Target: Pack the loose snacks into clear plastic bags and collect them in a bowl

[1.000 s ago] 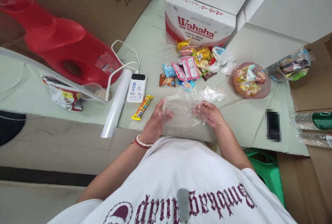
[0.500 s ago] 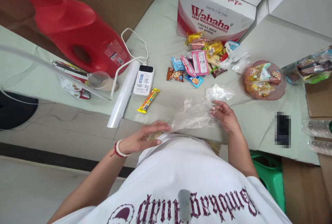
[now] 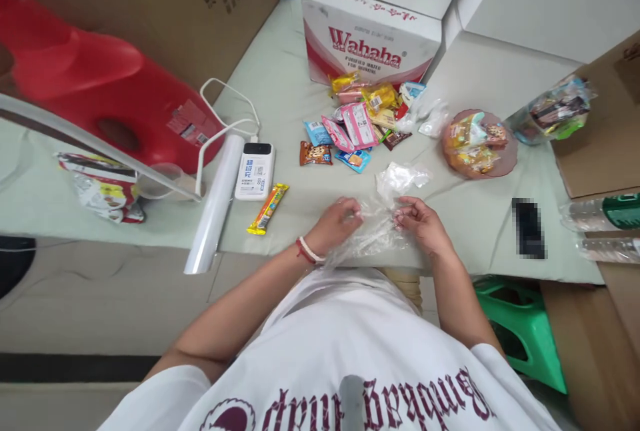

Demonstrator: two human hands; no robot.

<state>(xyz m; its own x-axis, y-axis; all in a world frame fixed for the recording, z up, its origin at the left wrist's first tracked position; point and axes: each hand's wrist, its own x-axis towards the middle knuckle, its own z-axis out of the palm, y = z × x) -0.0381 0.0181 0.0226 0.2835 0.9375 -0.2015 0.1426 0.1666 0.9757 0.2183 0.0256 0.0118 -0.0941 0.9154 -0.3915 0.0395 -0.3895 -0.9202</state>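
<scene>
A clear plastic bag (image 3: 373,239) lies crumpled at the table's front edge, between my two hands. My left hand (image 3: 336,223), with a red and white bracelet at the wrist, pinches the bag's upper left part. Opposite it, my right hand (image 3: 421,221) has its thumb and fingertips closed on the bag's right side. Just beyond my fingers rests another crumpled piece of clear plastic (image 3: 403,179). A yellow and orange snack stick (image 3: 268,209) lies to the left of my left hand. Farther back is a heap of wrapped snacks (image 3: 357,126).
A pink bowl (image 3: 507,168) of snacks and a clear jar (image 3: 555,111) stand right. To the left are a white power bank (image 3: 255,172), a plastic film roll (image 3: 213,218) and a red jug (image 3: 115,98). A Wahaba carton (image 3: 370,44) stands behind. A green stool (image 3: 530,344) is below.
My left hand has moved right and up from the bag's left end and now grips it close to my right hand. The bag is bunched together more. The camera view has shifted.
</scene>
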